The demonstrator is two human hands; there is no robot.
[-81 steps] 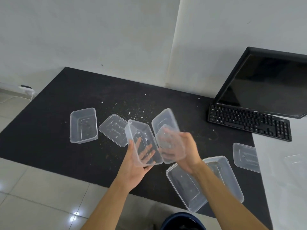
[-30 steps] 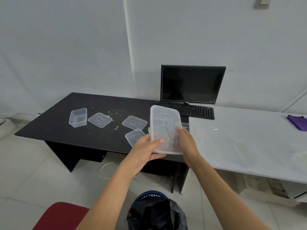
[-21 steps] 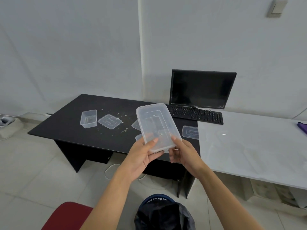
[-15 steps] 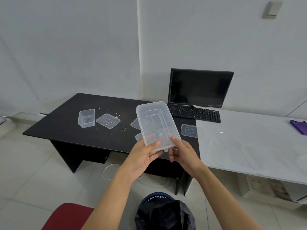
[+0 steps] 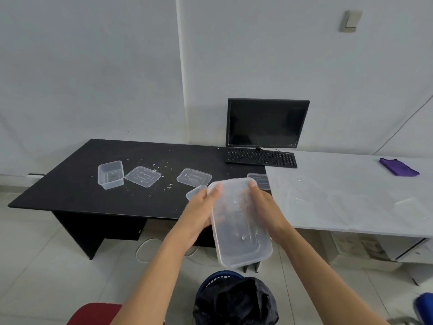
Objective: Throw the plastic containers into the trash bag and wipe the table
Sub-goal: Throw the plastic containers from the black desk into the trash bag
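Lowered toward the black trash bag [image 5: 236, 303], the clear rectangular container [image 5: 239, 221] sits gripped between left hand [image 5: 199, 212] and right hand [image 5: 266, 207].

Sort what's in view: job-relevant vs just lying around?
Job: held container in both hands (left hand, right hand); open tub; lids; trash bag; crumbed black table.
Lying about: monitor, keyboard, purple cloth, possibly for wiping.

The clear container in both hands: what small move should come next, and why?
Probably lower it and let go. Both hands, left and right, hold the clear container tilted just above the black trash bag in the blue bin, so it should drop straight in.
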